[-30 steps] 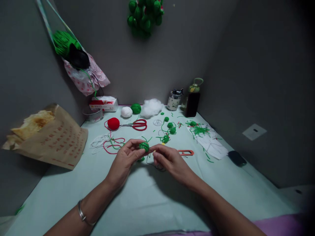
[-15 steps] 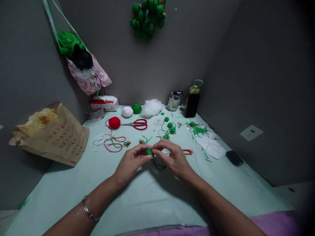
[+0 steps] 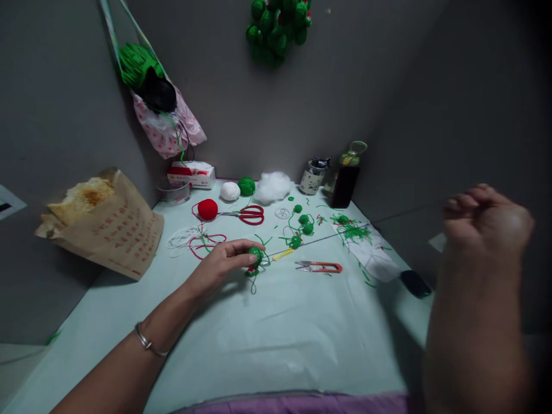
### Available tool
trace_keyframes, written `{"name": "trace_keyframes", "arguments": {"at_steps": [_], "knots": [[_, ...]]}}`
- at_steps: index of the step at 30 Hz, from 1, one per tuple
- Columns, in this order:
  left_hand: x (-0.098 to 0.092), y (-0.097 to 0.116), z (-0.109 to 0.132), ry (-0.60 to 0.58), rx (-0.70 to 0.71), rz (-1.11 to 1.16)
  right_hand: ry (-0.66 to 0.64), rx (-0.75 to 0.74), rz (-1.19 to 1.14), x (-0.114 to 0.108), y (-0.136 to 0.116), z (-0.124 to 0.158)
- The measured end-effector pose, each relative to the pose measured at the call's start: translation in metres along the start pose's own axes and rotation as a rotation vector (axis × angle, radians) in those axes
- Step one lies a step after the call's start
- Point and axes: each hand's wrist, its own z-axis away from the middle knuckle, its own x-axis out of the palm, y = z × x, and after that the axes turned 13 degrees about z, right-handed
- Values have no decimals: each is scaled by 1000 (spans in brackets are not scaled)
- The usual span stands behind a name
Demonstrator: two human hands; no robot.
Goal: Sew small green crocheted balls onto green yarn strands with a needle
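Observation:
My left hand (image 3: 226,259) pinches a small green crocheted ball (image 3: 256,255) between thumb and fingers, just above the table. Under the ball hangs a bit of red and green, with a dark loop of thread (image 3: 253,287) below. A dark thread (image 3: 325,237) runs taut from the ball, up and rightward to my right hand (image 3: 487,221). That hand is raised far to the right in a fist, closed on the thread; whether it also holds a needle is hidden. Beside the ball lies a yellow-handled crochet hook (image 3: 283,254). Orange thread snips (image 3: 321,267) lie further right.
Behind are red scissors (image 3: 251,214), red yarn (image 3: 207,209), white yarn (image 3: 230,191), green yarn (image 3: 246,186) and fluffy stuffing (image 3: 273,187). Small green balls (image 3: 307,228) and yarn scraps (image 3: 356,231) lie right. A paper bag (image 3: 112,230) stands left, a bottle (image 3: 346,178) at back right.
My right hand has moved from beside the ball far out to the right and up, drawing the thread taut. The hook and snips are now uncovered. The whole view has shifted slightly.

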Motion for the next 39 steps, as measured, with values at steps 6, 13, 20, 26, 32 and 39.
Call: {"name": "trace_keyframes", "arguments": {"at_steps": [6,13,20,26,32,39], "knots": [[6,0,1,19,-49,89,-81,168,-315,95,-62,50],[5,-9,-2,14,-62,100,-598,-262,28,163,-107,109],[4,-10,0,-26,-76,36,-400,-243,29,161,-83,95],[4,-7,0,-40,-88,-19,-143,355,-635,98,-37,55],[7,-6,0,-51,-161,79,-3,501,-685,82,-16,55],[6,-5,0,6,-115,110,-16,342,-164,93,-5,60]]}}
